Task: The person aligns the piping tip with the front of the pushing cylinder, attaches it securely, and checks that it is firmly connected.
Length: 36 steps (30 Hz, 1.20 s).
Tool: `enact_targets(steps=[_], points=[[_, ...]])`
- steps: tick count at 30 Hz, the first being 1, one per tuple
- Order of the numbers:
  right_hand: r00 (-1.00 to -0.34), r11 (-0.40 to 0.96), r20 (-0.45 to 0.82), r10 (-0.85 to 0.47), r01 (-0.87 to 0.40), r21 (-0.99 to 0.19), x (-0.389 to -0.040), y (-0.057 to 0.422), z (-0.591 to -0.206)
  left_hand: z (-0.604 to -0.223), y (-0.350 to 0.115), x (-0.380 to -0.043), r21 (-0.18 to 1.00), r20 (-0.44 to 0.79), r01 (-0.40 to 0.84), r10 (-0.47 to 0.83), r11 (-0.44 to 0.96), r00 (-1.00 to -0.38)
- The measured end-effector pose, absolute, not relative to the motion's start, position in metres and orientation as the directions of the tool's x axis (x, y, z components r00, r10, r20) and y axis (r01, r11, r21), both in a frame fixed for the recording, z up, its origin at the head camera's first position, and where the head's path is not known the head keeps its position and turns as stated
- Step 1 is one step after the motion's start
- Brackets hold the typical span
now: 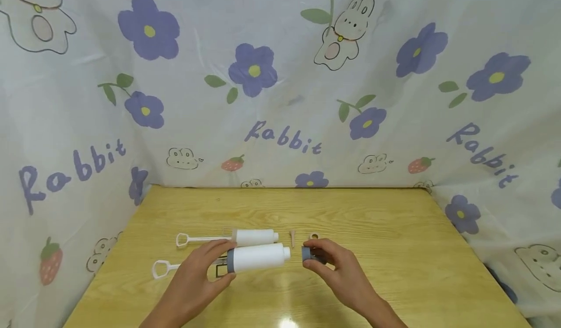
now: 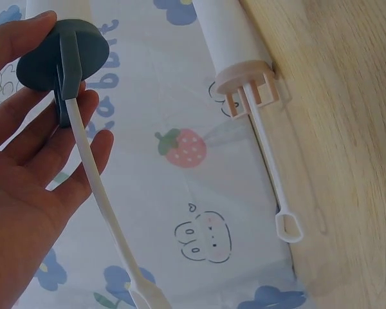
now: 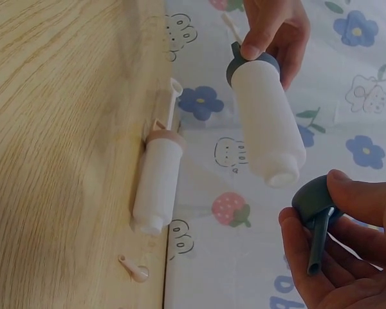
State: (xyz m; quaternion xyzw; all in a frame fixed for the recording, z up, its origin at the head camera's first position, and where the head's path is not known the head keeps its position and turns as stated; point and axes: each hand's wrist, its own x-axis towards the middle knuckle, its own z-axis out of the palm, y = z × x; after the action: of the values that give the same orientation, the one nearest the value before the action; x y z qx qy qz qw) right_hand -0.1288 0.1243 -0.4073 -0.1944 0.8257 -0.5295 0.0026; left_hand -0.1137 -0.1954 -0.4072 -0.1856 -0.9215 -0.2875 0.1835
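In my left hand (image 1: pixel 197 274), thumb and fingers grip the dark blue-grey collar (image 2: pixel 64 55) of a white syringe-like tube (image 1: pixel 259 257). Its thin white plunger rod (image 2: pixel 103 193) is drawn out and ends in a loop handle. The tube's narrow neck points toward my right hand (image 1: pixel 339 267). That hand pinches a matching dark cap (image 3: pixel 313 196) with a slim spout (image 3: pixel 318 244) between thumb and fingers. A gap separates the cap from the neck. Both pieces are held up, clear of the table.
Behind the held tube, a second white tube (image 1: pixel 255 237) with a beige collar lies on the wooden table (image 1: pixel 372 216). A beige cone-shaped nozzle (image 1: pixel 292 238) and a beige ring-shaped piece (image 1: pixel 313 236) lie to its right. Rabbit-print cloth (image 1: pixel 280 109) hangs round the back and sides.
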Motion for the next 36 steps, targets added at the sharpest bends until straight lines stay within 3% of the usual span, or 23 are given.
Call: enact_targets(steps=[6,15,36], points=[[-0.926,0.369,0.213,-0.313,-0.325,-0.871,-0.128,0.121,-0.407,-0.408,-0.198,-0.112,0.447,0.471,0.464,0.24,0.765,-0.849],[-0.925,0.37,0.219,-0.31,-0.329,-0.869,-0.127,0.121,-0.408,-0.403,-0.196,-0.111,0.497,0.416,0.427,0.225,0.756,-0.881],[-0.931,0.367,0.229,-0.284,-0.327,-0.871,-0.128,0.118,-0.408,-0.397,-0.195,-0.108,0.482,0.442,0.464,0.251,0.743,-0.861]])
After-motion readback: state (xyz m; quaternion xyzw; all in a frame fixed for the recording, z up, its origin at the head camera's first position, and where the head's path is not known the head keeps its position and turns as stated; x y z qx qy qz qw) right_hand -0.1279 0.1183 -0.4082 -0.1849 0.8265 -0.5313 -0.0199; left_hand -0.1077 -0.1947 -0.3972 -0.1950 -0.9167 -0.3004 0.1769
